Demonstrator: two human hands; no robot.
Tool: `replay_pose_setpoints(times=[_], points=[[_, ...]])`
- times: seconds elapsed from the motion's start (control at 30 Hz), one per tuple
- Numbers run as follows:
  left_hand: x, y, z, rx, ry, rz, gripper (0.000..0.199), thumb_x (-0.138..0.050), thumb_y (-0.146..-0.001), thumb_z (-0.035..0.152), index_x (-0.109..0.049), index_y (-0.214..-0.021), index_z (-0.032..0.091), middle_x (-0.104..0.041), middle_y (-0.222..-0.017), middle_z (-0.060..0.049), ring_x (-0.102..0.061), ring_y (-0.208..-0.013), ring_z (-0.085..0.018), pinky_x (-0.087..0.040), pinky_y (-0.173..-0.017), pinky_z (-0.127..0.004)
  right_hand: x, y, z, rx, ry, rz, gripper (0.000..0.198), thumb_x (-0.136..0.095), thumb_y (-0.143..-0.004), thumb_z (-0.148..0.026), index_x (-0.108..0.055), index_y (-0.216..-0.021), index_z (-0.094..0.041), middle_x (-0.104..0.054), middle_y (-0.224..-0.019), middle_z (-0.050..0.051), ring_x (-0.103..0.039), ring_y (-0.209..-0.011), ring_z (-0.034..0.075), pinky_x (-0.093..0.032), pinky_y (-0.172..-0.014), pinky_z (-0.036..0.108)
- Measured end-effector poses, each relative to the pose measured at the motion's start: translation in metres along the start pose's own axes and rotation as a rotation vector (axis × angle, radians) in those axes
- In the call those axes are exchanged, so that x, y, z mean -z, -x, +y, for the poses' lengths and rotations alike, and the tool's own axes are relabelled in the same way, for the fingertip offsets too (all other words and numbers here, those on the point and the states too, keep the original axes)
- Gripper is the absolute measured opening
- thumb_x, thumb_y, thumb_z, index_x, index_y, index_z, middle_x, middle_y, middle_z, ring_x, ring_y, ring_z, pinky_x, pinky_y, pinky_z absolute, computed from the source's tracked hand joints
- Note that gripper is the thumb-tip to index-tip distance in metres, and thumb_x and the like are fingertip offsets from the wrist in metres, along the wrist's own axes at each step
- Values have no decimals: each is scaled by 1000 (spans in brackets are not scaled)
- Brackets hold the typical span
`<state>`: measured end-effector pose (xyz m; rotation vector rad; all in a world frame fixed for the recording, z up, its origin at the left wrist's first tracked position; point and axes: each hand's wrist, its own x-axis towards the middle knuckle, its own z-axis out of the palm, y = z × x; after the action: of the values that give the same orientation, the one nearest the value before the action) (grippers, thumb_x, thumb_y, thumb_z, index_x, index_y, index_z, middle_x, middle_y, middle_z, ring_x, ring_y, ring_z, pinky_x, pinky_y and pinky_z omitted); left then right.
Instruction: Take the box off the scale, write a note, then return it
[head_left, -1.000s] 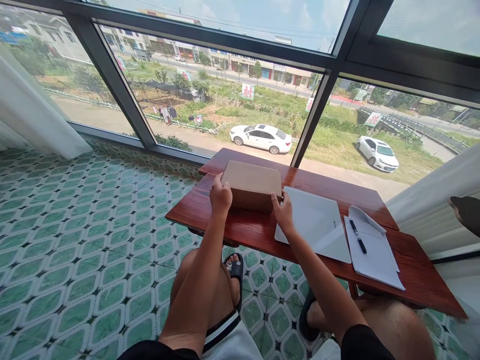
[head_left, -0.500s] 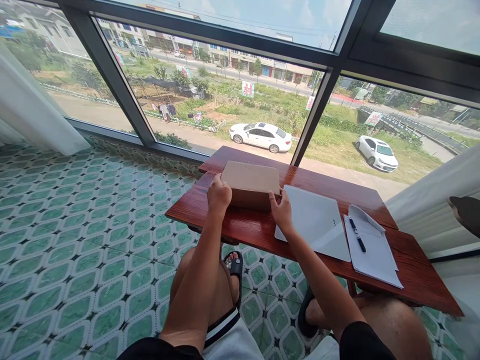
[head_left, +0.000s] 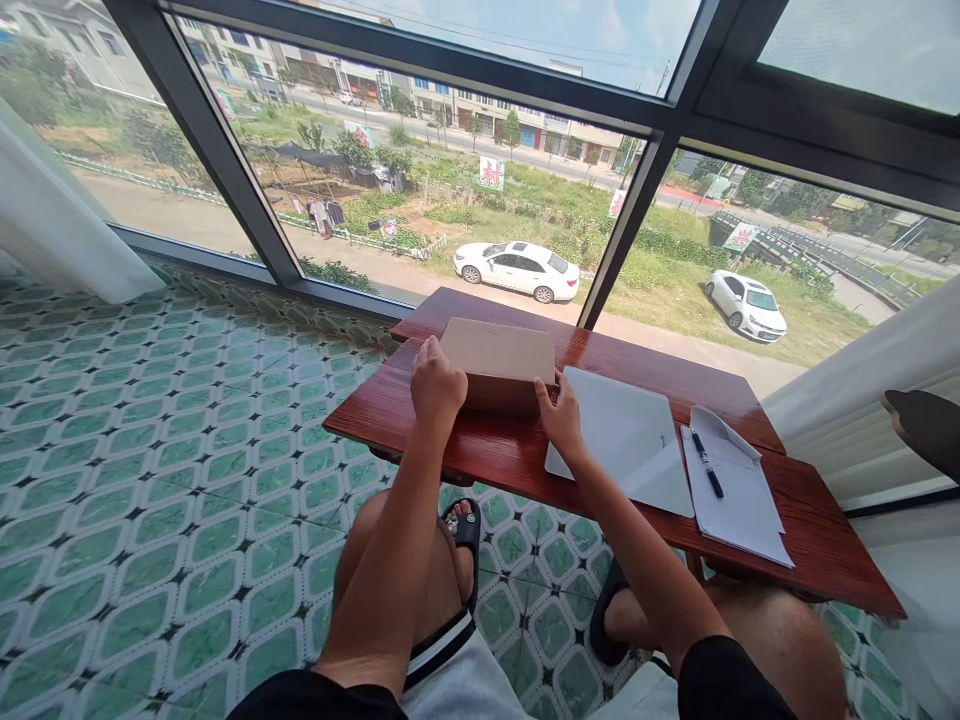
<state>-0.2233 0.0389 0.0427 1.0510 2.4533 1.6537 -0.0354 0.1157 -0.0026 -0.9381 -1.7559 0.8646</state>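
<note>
A closed brown cardboard box (head_left: 498, 350) rests on the dark red wooden table (head_left: 375, 410), its long front side facing me. My left hand (head_left: 438, 386) is closed at the box's left end, fingers bent along that edge and partly hidden. At the opposite end, my right hand (head_left: 559, 408) grips the front right corner, with its thumb on the front face and the other fingers round the side. Just right of the box lies a flat, light grey sheet or board (head_left: 622, 435), its left edge close to my right hand.
A black pen (head_left: 707, 465) lies on white papers (head_left: 739, 505) at the table's right. Behind the table stands a large window with a dark frame (head_left: 634, 225). White curtains (head_left: 67, 210) hang at both sides. My legs and sandals (head_left: 466, 545) are below the front edge.
My left hand has turned slightly, its fingers shifting up along the box's left end. The right hand keeps its hold. The whole view has shifted a little.
</note>
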Motion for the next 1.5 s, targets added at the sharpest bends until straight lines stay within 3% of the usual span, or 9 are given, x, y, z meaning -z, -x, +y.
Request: replay_pose_setpoints(times=[0.13,0.33,0.5,0.7,0.9,1.03,1.3,1.5], points=[[1,12,19,-206,1,121,68,-37,-79,10,-43,-148,10,-47,-152,-16,-35,-148,-28,-23,-126,-45,2,3,7,4,-67,-36,65,-50,-94,-60,-52,-140,-14,-55,-141,16,-58,-124,26,-46,-107,42],[-5,40,50,-450,48,104,60,-37,-81,9,-53,-138,16,-56,-141,-13,-42,-140,-26,-28,-121,-44,25,11,9,35,1,-48,64,-44,-97,-57,-50,-143,-13,-53,-142,17,-57,-125,26,-45,-108,43],[-30,69,57,-671,-26,4,48,-40,-83,12,-62,-126,20,-66,-120,-13,-56,-115,-27,-40,-101,-44,59,23,4,145,83,-62,43,-38,-102,-42,-59,-131,-19,-59,-131,13,-55,-122,23,-49,-100,38],[-60,103,59,-1007,-7,-147,40,-41,-84,11,-66,-112,24,-71,-97,-8,-60,-92,-22,-40,-82,-38,109,36,10,201,191,-17,31,-39,-104,-33,-66,-112,-20,-64,-112,9,-59,-107,21,-50,-90,35],[-79,132,65,-1323,-54,-80,36,-42,-82,6,-63,-105,24,-71,-88,-2,-58,-78,-16,-38,-74,-33,166,36,26,210,295,79,29,-41,-102,-31,-67,-106,-18,-66,-90,6,-62,-87,19,-49,-79,33],[-83,149,73,-1386,10,-59,32,-44,-80,4,-60,-102,21,-69,-85,-1,-56,-77,-16,-39,-72,-31,204,29,36,206,332,56,27,-43,-99,-28,-66,-105,-18,-65,-84,4,-61,-80,18,-47,-75,31],[-88,173,77,-1508,42,-187,27,-47,-81,7,-58,-101,21,-68,-79,1,-56,-76,-14,-41,-70,-30,279,20,50,180,459,-66,19,-41,-91,-20,-57,-82,-19,-62,-84,3,-57,-80,18,-40,-72,30],[-98,194,82,-1624,55,-329,21,-46,-86,11,-57,-101,20,-67,-81,1,-56,-74,-12,-45,-70,-27,314,19,75,-52,673,113,13,-42,-90,-20,-53,-84,-19,-61,-81,2,-55,-76,18,-31,-64,29]])
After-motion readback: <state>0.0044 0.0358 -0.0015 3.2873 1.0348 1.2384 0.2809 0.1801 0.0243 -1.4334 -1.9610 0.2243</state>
